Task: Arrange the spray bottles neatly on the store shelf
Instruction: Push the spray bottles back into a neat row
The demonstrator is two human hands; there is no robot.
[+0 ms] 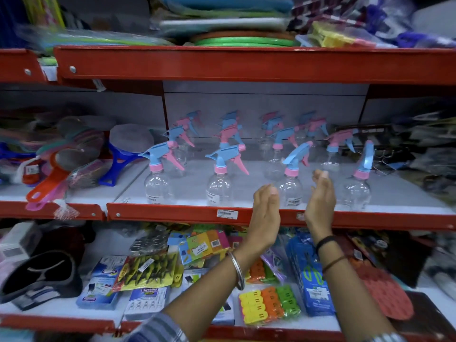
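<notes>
Several clear spray bottles with blue and pink trigger heads stand in rows on the middle shelf [172, 214]. The front row holds a bottle at the left [158, 180], one beside it [219, 181], a third [291, 183] and one at the right [357, 186]. My left hand [265, 213] and my right hand [320, 201] are raised on either side of the third front bottle, palms facing each other, fingers apart. Neither hand touches it. More bottles [229, 134] stand behind, partly hidden by the front ones.
Strainers and brushes [61, 169] crowd the shelf to the left of the bottles. Dark packaged goods [394, 144] sit to the right. The lower shelf holds clothes pegs [269, 304] and packets. Folded mats [234, 28] lie on the top shelf.
</notes>
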